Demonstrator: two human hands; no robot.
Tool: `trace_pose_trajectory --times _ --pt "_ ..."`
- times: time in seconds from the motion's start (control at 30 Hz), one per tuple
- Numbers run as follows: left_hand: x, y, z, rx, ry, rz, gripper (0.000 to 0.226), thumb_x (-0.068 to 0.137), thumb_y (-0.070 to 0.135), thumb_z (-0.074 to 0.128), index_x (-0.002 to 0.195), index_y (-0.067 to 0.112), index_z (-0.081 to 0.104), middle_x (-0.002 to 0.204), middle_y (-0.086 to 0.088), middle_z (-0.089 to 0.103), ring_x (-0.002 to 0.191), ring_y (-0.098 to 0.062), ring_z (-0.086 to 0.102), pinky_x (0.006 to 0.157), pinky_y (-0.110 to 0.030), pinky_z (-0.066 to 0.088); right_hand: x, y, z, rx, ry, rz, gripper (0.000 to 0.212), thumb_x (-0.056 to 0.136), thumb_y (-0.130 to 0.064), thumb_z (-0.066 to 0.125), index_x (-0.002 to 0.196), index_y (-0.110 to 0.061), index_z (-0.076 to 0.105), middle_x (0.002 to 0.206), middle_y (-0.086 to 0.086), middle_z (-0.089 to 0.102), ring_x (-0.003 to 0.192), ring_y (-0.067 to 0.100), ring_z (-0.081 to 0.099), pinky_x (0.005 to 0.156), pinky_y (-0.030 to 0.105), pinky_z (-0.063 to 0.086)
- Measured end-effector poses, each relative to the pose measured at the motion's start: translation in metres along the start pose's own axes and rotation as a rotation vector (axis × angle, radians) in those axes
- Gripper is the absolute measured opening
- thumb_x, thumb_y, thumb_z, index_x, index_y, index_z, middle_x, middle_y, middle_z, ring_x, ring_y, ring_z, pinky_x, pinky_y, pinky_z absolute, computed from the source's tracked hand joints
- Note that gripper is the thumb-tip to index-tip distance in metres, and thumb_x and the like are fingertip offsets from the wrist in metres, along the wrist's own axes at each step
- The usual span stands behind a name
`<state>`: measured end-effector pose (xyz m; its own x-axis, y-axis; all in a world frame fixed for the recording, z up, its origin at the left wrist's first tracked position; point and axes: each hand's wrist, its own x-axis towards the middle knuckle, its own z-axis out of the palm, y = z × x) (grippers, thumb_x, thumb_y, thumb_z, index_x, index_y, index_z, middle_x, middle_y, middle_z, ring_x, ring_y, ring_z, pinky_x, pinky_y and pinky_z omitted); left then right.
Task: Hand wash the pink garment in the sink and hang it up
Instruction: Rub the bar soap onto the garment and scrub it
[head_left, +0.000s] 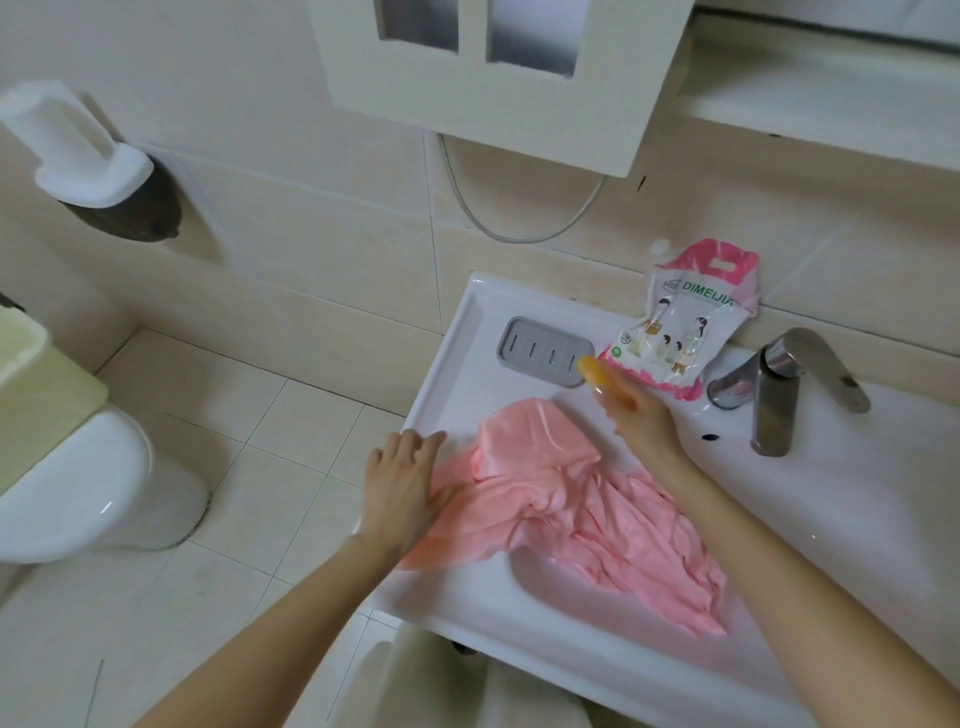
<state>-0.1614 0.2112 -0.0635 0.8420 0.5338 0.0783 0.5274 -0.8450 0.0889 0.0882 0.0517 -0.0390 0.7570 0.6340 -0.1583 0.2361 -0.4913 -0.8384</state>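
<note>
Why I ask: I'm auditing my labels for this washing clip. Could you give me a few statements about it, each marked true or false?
1. The left hand lies flat on the pink fabric garment. True.
2. The right hand has an orange bar of soap in its grip. True.
3. The soap lies in the grey slotted soap dish. False: the right hand holds it at the dish's right end.
4. Water streams from the metal faucet. False: no stream shows.
5. The pink-and-white detergent pouch lies flat in the basin. False: it stands leaning against the tiled wall.
</note>
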Motion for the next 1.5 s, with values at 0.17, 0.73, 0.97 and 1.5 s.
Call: trace_pose_trajectory --times 0.17,0.73,0.97,1.5 --pt "0.034 0.048 0.006 -0.131 0.031 0.098 0.026 0.067 0.034 0.074 0.085 0.019 0.063 0.068 0.001 0.057 0.067 -0.025 0.054 0.059 -0.031 0.028 0.040 -0.040 0.037 -0.092 -0.278 -0.204 0.038 0.081 -0.071 0.045 0.119 -0.067 0.046 0.127 -0.023 0.059 0.121 0.004 0.054 0.104 0.044 0.042" --pt "-0.060 0.005 0.040 -0.177 0.261 0.280 0.021 0.076 0.011 0.048 0.078 0.020 0.066 0.074 0.001 0.063 0.076 -0.021 0.040 0.062 -0.033 0.022 -0.053 0.058 0.056 -0.953 -0.135 -0.395 0.048 0.086 -0.047 0.046 0.135 -0.043 0.044 0.131 0.000 0.057 0.086 0.027 0.060 0.074 0.038 0.050" --pt "-0.056 -0.001 0.038 -0.155 0.236 0.090 0.015 0.075 0.016 0.048 0.069 0.021 0.061 0.070 0.003 0.059 0.074 -0.019 0.040 0.060 -0.032 0.021 -0.132 0.037 0.102 -0.774 -0.213 -0.658 0.056 0.083 -0.043 0.046 0.139 -0.040 0.040 0.126 -0.005 0.054 0.087 0.020 0.054 0.075 0.034 0.041" --pt "-0.045 -0.001 0.014 -0.306 0.166 -0.125 0.012 0.071 0.016 0.055 0.078 0.021 0.064 0.081 0.014 0.066 0.081 -0.012 0.050 0.069 -0.029 0.031 0.099 0.010 0.029 -0.702 -0.059 -0.263 0.061 0.087 -0.025 0.064 0.143 -0.034 0.041 0.120 0.016 0.044 0.114 0.036 0.038 0.106 0.042 0.028"
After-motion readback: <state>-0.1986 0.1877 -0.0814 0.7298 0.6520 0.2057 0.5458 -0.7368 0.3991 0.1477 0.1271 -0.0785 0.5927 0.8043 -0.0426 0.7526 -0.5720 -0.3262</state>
